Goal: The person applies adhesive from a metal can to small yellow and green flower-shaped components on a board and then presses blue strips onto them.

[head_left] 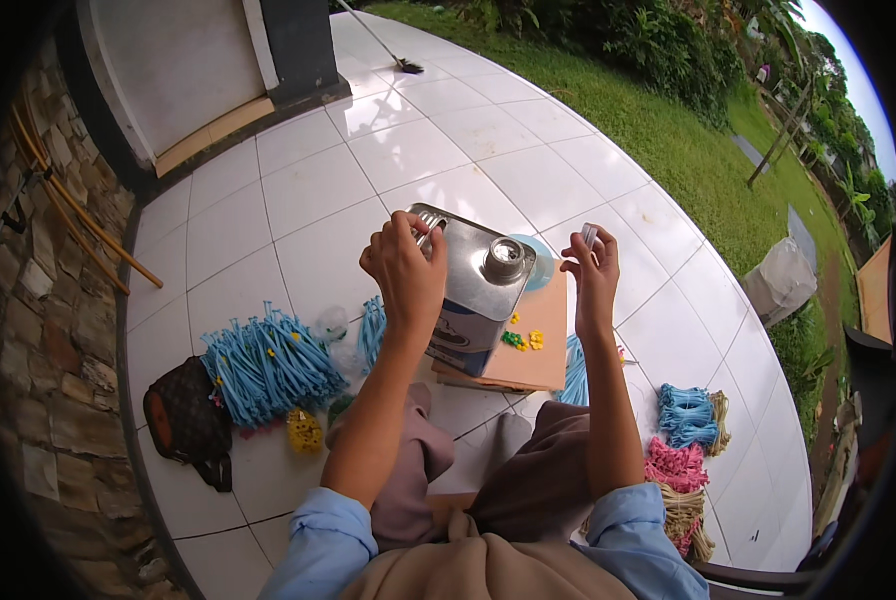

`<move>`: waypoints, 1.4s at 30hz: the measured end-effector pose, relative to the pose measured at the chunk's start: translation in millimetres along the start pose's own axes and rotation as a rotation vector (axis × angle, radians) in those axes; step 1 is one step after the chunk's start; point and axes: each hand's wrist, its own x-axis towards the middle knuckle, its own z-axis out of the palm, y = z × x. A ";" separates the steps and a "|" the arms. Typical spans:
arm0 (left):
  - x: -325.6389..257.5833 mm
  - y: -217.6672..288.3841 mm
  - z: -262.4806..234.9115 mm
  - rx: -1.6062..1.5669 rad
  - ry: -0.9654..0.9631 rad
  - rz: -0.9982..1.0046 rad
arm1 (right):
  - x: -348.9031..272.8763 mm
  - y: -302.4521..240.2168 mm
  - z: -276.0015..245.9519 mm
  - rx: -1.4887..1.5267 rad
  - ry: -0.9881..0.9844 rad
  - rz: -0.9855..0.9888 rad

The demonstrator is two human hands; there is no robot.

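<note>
A rectangular metal can with a round screw cap stands on a flat wooden board in front of me. My left hand grips the can's top handle at its left corner. My right hand is raised to the right of the can and pinches a small clear strip between thumb and fingers. A pale blue round lid shows behind the can. Small yellow and green pieces lie on the board.
A heap of blue strips and a dark patterned bag lie at left. Bundles of blue, pink and tan strips lie at right. White tiles meet a stone wall at left and grass at right. A broom lies far back.
</note>
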 end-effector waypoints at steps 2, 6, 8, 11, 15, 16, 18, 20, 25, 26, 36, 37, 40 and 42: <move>-0.6 -0.1 -2.1 0.005 0.004 0.020 | 1.8 38.4 -16.2 -0.598 -0.089 -0.082; 0.9 2.0 1.1 -0.002 0.021 0.034 | -7.3 127.2 -49.9 -1.143 -0.358 0.016; 0.6 4.5 1.5 0.007 0.028 0.036 | -6.8 152.4 -66.4 -1.170 -0.335 0.061; 1.0 3.3 1.5 -0.002 0.040 0.051 | -10.6 169.5 -75.2 -1.098 -0.328 -0.056; 0.9 0.7 1.2 0.028 0.050 0.038 | -21.2 165.2 -68.3 -1.108 -0.330 0.025; 0.2 3.2 2.4 0.024 0.024 0.009 | -23.0 161.5 -68.7 -1.151 -0.320 -0.011; 0.6 9.0 1.7 0.022 0.005 -0.014 | -15.7 146.0 -67.0 -1.154 -0.288 -0.099; -0.9 11.7 2.5 0.084 -0.002 -0.106 | -5.6 117.5 -64.1 -1.082 -0.343 -0.112; -0.8 -1.6 -0.8 0.009 0.079 -0.050 | -60.3 27.3 -2.4 -0.383 -0.700 -0.057; -2.4 0.3 2.2 0.009 0.088 -0.012 | -62.6 49.8 2.4 -0.363 -0.655 -0.236; 3.1 -2.9 2.5 -0.216 0.140 -0.049 | -59.9 52.0 44.0 -0.114 -0.396 -0.360; 5.4 -7.4 2.0 -0.283 0.153 -0.067 | -59.8 52.1 47.9 -0.091 -0.365 -0.363; 12.1 -23.6 -1.8 -0.347 0.152 -0.061 | -62.1 48.9 59.8 -0.027 -0.353 -0.330; 16.6 -29.9 -5.9 -0.460 0.165 -0.152 | -57.3 52.1 62.6 -0.065 -0.338 -0.353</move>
